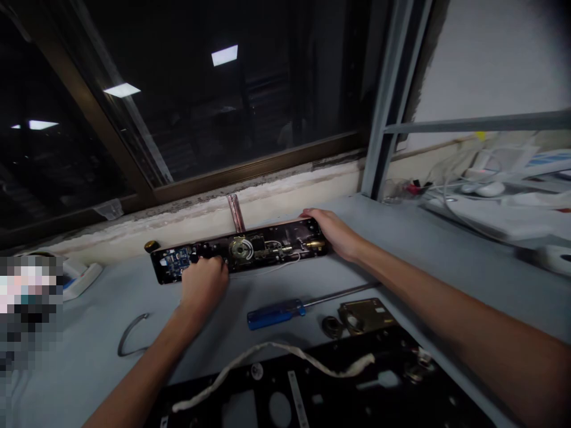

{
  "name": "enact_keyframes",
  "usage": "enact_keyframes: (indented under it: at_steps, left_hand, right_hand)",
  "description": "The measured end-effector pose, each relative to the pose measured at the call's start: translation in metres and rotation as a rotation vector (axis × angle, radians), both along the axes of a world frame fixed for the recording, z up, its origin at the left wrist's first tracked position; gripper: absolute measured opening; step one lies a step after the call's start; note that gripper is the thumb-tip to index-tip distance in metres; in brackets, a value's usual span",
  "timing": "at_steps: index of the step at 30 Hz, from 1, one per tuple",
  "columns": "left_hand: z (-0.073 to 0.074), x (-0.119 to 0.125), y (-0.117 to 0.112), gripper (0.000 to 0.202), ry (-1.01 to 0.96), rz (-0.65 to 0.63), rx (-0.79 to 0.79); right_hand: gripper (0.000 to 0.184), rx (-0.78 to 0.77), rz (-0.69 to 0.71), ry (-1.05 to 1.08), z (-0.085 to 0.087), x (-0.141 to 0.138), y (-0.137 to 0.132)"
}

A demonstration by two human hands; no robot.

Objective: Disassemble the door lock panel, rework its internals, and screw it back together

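Observation:
A long black lock panel [263, 252] stands tilted at the back of the table, its open inner side facing me. A blue circuit board [177, 261], a round metal part, a brass piece and thin white wires sit inside it. My left hand [204, 280] is closed against the panel's left half, beside the circuit board; its fingertips and anything in them are hidden. At the far right end, my right hand [332, 235] is wrapped round the panel's edge. A blue-handled screwdriver [276, 314] lies on the table between my forearms, touched by neither hand.
A black metal plate [330, 398] with cut-outs lies nearest me, a pale braided cable [267, 346] across it. Brass lock parts [366, 316] and a curved grey strip [129, 336] lie nearby. Behind are a window frame [267, 169] and sill; cables and white devices [486, 211] are at right.

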State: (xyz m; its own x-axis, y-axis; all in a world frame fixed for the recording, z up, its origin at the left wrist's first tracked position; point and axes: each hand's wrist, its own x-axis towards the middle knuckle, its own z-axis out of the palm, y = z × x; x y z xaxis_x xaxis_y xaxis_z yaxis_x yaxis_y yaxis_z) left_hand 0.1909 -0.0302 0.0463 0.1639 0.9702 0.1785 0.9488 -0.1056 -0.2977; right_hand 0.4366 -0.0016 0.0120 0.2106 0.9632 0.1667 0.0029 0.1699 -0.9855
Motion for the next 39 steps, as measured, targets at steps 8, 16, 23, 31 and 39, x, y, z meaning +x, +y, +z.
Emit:
enact_keyframes:
  at_steps: [8, 16, 23, 31, 39]
  left_hand:
    - [0.004, 0.000, -0.001, 0.028, -0.023, 0.014, 0.045]
    - [0.003, 0.001, -0.004, 0.029, 0.069, -0.121, 0.328]
    - [0.020, -0.021, 0.018, 0.044, -0.071, -0.235, 0.374]
    - [0.013, -0.033, 0.038, 0.056, -0.201, -0.256, 0.072]
    - [0.014, -0.019, 0.035, 0.049, -0.105, -0.204, 0.082]
  right_hand:
    - [0.027, 0.015, 0.002, -0.007, -0.001, 0.000, 0.001]
    - [0.026, 0.024, 0.003, -0.012, 0.000, 0.000, 0.001]
    - [0.026, 0.019, 0.009, -0.012, 0.000, -0.001, 0.000]
    - [0.026, 0.004, -0.018, -0.015, 0.000, -0.001, 0.000]
    - [0.026, -0.004, -0.013, -0.012, 0.000, -0.002, 0.000]
